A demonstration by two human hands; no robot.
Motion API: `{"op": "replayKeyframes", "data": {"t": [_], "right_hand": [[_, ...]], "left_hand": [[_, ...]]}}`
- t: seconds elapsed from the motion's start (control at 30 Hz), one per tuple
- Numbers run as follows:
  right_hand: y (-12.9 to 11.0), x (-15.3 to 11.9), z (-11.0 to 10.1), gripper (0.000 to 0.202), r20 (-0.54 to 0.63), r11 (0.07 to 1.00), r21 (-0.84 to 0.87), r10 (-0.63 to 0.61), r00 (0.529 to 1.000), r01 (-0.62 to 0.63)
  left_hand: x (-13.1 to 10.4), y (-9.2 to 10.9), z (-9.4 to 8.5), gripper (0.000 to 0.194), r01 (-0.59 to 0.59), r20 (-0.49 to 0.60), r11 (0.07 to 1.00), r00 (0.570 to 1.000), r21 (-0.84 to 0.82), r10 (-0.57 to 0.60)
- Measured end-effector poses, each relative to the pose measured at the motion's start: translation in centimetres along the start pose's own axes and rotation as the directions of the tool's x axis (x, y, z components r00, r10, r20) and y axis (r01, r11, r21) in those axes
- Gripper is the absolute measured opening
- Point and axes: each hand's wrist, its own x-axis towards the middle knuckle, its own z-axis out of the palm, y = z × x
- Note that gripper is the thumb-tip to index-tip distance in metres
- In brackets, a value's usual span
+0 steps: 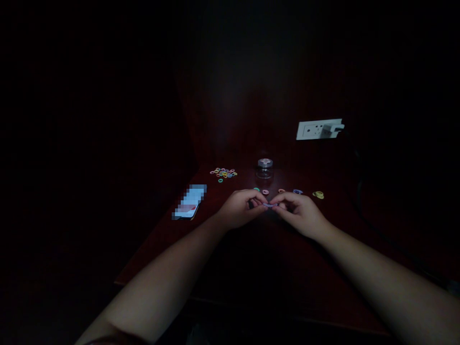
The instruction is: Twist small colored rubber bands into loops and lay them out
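Observation:
Between the pinched fingertips of both hands is a small purple hair tie (pixel 270 205), held just above the table. My left hand (pixel 241 207) grips its left side with thumb and forefinger. On its other side, my right hand (pixel 304 214) pinches it the same way. Just beyond the fingers lie hair ties in a row: a green one (pixel 256 190) partly hidden by my left hand, pink (pixel 265 192), orange-red (pixel 281 191), purple (pixel 297 191) and yellow (pixel 318 195). A mixed pile of coloured hair ties (pixel 224 173) sits farther back on the left.
A clear round jar (pixel 265 168) stands behind the row. To the left lies a lit phone (pixel 190 202) on the dark red table (pixel 230 268). A white wall socket (pixel 319 129) holds a plugged-in charger (pixel 332 129), whose dark cable hangs down at right.

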Motion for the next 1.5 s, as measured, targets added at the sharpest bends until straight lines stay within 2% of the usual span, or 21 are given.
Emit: {"op": "replayKeyframes", "data": {"t": [0.13,0.3,0.43,0.63,0.83,1.03,1.17,1.3,1.5], "right_hand": [[0.1,0.0,0.0,0.019,0.004,1.000,0.004,0.006,1.000,-0.006],[0.0,0.0,0.0,0.019,0.020,1.000,-0.009,-0.011,1.000,0.011],[0.1,0.0,0.0,0.016,0.008,0.999,-0.033,-0.027,1.000,0.027],[0.3,0.1,-0.1,0.012,-0.060,0.998,-0.052,-0.035,0.998,0.032],[-0.2,0.1,-0.1,0.009,-0.039,0.987,-0.129,-0.106,0.994,0.100],[-0.2,0.1,0.0,0.008,0.009,0.976,-0.174,-0.133,0.991,0.133],[-0.4,0.1,-0.1,0.005,0.033,0.969,-0.189,-0.157,0.987,0.161],[-0.9,0.0,-0.3,0.007,0.055,0.955,-0.211,-0.201,0.978,0.208],[-1.4,0.0,-0.4,0.006,0.082,0.920,-0.267,-0.274,0.958,0.286]], "left_hand": [[-0.1,0.0,0.1,0.017,-0.004,-0.020,1.000,1.000,0.008,0.004],[-0.1,0.0,0.1,0.019,-0.012,0.019,1.000,1.000,-0.027,0.012],[-0.2,-0.2,0.1,0.020,0.000,0.008,0.998,1.000,-0.056,0.000],[-0.3,0.0,0.1,0.036,0.031,0.021,0.995,0.999,-0.100,-0.029],[-0.1,0.2,0.3,0.019,0.082,-0.043,0.980,0.995,-0.183,-0.091],[-0.1,0.2,0.6,0.025,0.081,0.039,0.971,0.997,-0.224,-0.074],[-0.1,0.3,0.5,0.019,0.071,0.015,0.977,0.997,-0.203,-0.069],[-0.2,0.4,0.5,0.027,0.056,0.047,0.976,0.998,-0.211,-0.047],[-0.2,-0.1,0.8,0.020,0.032,0.010,0.985,0.999,-0.167,-0.031]]}}
